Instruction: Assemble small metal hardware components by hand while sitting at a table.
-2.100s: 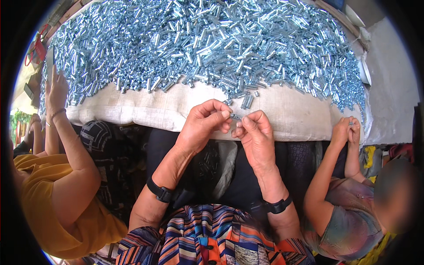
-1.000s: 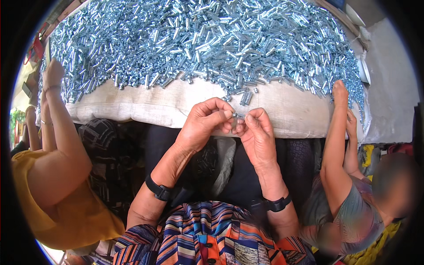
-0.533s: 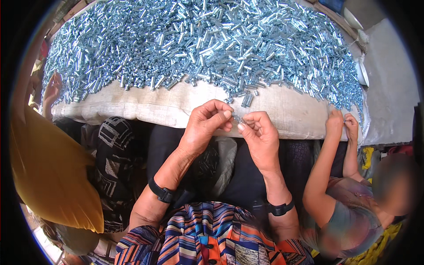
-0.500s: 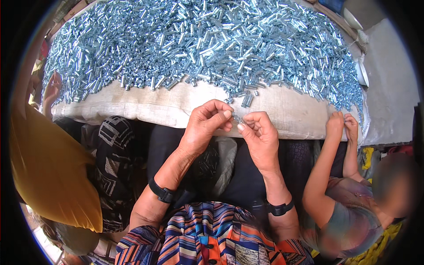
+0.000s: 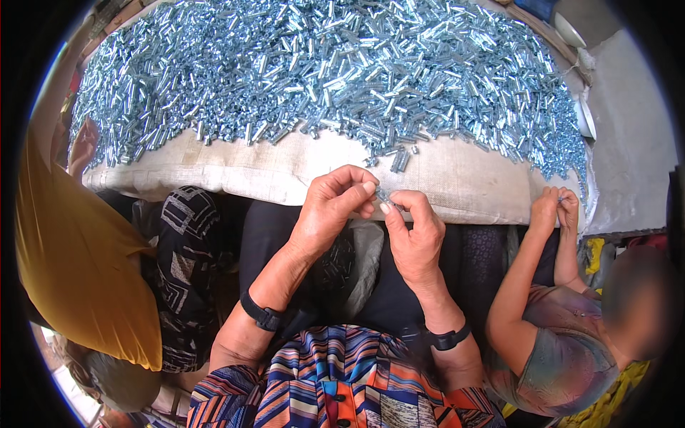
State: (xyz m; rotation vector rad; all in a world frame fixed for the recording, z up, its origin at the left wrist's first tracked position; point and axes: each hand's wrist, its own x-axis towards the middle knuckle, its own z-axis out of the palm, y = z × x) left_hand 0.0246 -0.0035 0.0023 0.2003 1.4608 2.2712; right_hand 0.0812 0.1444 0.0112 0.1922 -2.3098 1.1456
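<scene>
My left hand [image 5: 330, 207] is closed, thumb and forefinger pinching a small shiny metal piece [image 5: 382, 194] just past the table's near edge. Against the other end of that piece my right hand [image 5: 417, 237] is also closed, its thumb and forefinger pressed together. The piece is mostly hidden by my fingertips, and its exact shape cannot be made out. A few loose metal tubes [image 5: 400, 161] lie on the pale cloth just beyond my hands. Behind them spreads a large heap of bluish silver metal tubes and smaller bits [image 5: 314, 78].
A cloth-covered table [image 5: 242, 175] carries the heap. On the right a co-worker's hands [image 5: 554, 205] hold something small at the table edge. To the left is a person in a mustard top [image 5: 85, 264], one hand [image 5: 83, 146] by the heap. A grey plastic bag [image 5: 366, 260] hangs between my knees.
My right hand has turned slightly and shifted a little left and down, its forefinger bending over the piece. My left hand is almost still. The person on the left has leaned slightly.
</scene>
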